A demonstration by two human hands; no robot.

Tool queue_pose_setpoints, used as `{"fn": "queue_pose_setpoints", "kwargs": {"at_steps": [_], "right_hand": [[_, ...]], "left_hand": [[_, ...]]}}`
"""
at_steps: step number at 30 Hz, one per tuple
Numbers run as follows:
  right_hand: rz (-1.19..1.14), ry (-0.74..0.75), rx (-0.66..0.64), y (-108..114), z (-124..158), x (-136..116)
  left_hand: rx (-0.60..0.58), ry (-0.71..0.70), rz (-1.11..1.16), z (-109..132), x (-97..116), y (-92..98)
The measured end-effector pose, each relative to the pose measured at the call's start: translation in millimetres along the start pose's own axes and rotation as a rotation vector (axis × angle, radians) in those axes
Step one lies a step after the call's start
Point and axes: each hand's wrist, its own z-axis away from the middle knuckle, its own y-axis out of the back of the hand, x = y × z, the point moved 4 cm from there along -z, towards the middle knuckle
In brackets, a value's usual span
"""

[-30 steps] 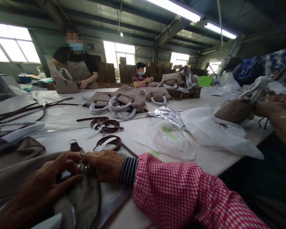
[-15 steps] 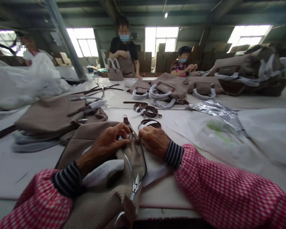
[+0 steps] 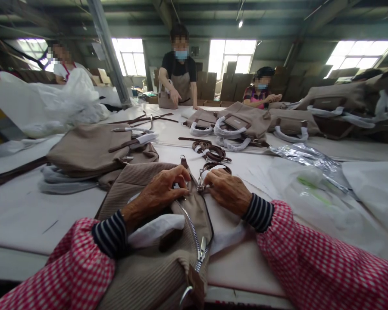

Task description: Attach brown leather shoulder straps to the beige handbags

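Note:
A taupe ribbed handbag (image 3: 142,275) lies on its side in front of me, its silver zipper (image 3: 194,232) partly open. My left hand (image 3: 161,187) is curled over the bag's upper edge, thumb and fingers pinching the fabric beside the zipper's far end. My right hand (image 3: 231,191) is closed in a pinch on a small metal clasp (image 3: 200,187) at the bag's far right edge. A brown coiled strap (image 3: 215,165) with white wrapping lies just beyond those fingertips. White wrapping (image 3: 158,228) covers a handle under my left wrist.
More taupe bags lie at left (image 3: 87,150) and across the table (image 3: 245,120). Another coiled strap (image 3: 210,150) sits ahead. Clear plastic bags (image 3: 317,198) spread at right. A masked co-worker (image 3: 181,73) stands opposite with a bag; another person (image 3: 261,88) sits to the right.
My view has turned left, so the scene sits farther right. Both hands keep their places at the bag's end. The co-worker opposite has lowered a hand over their bag.

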Motion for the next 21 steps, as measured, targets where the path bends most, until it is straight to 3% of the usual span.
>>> {"fn": "queue_pose_setpoints", "kwargs": {"at_steps": [6,11,14,21], "right_hand": [[0.089,-0.011,-0.007,-3,-2,-2],[0.101,0.057,0.144,6,-1,-3],[0.099,0.075,0.142,13,0,-3],[-0.309,-0.128,0.131,22,-4,11]], "left_hand": [[0.021,0.015,-0.028,-1,5,0.2],[0.023,-0.014,-0.069,-1,7,1.0],[-0.024,-0.049,-0.138,-1,7,2.3],[-0.095,-0.092,-0.058,-1,-3,5.1]]}}
